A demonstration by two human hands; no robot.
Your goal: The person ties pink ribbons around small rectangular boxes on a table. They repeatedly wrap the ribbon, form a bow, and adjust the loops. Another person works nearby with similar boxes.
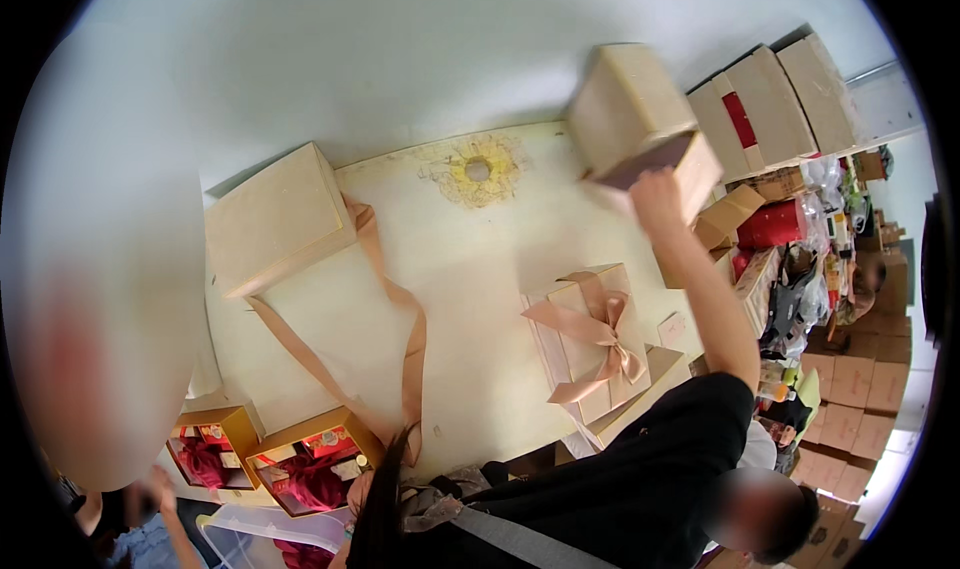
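What appears to be my left hand (360,492) is at the lower edge, partly behind dark hair, against the right side of an open gold-edged gift box (264,460). That box holds a dark red cloth and red packets. Its fingers are mostly hidden. My right hand is out of view. A long rose-gold ribbon (413,344) runs in a loop from under a closed cream box (281,228) towards my hand. On the right, a cream box (589,314) tied with a ribbon bow (619,348) rests partly over another cream box (660,378).
A co-worker in a black shirt (660,449) reaches a hand into an open cream box (637,104). Another person's hand (161,490) is near a second filled gift box (240,426). The table (480,269) has a stained hole. Cartons (757,111) stand upper right.
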